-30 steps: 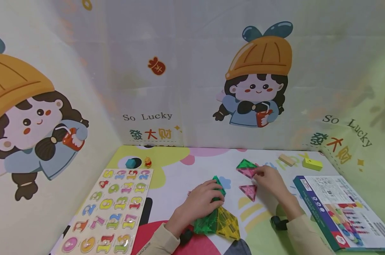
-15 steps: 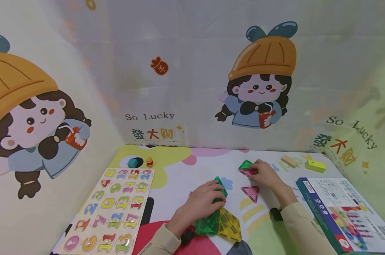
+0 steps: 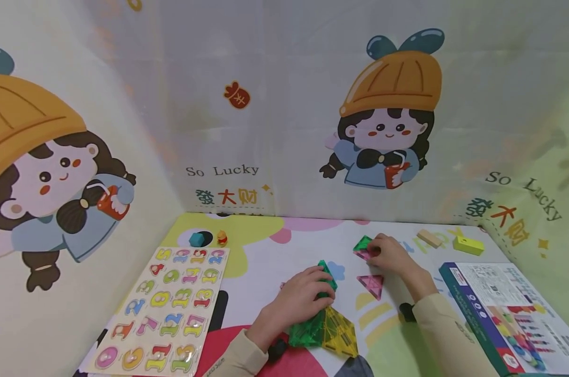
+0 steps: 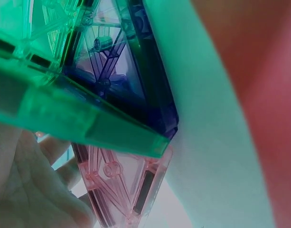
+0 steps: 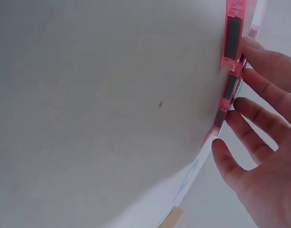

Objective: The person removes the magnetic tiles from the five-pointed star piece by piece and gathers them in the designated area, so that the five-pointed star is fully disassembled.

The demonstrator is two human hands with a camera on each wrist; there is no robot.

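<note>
My left hand (image 3: 300,294) grips a cluster of translucent magnetic tiles, its fingers bent over a green tile (image 3: 328,271). Nearer me, the cluster shows more green (image 3: 305,333) and a yellow part (image 3: 341,332). From the left wrist, a purple-blue tile (image 4: 152,90) and a pink triangle (image 4: 117,178) join the green edge. My right hand (image 3: 393,255) pinches the pink tile (image 3: 362,255), which lies against a green triangle (image 3: 363,243). In the right wrist view, thumb and fingertips are at the pink edge (image 5: 228,85). A separate pink triangle (image 3: 371,285) lies nearer me.
On the left lies a wooden number board (image 3: 159,314), with a teal block (image 3: 197,239) and a small figurine (image 3: 222,238) behind it. A boxed set (image 3: 505,314) is at right; a wooden block (image 3: 429,238) and a yellow block (image 3: 468,245) sit behind it.
My right hand has moved slightly away from me and left, covering more of the pink tile. The left hand stays on the cluster. The head view has shifted slightly.
</note>
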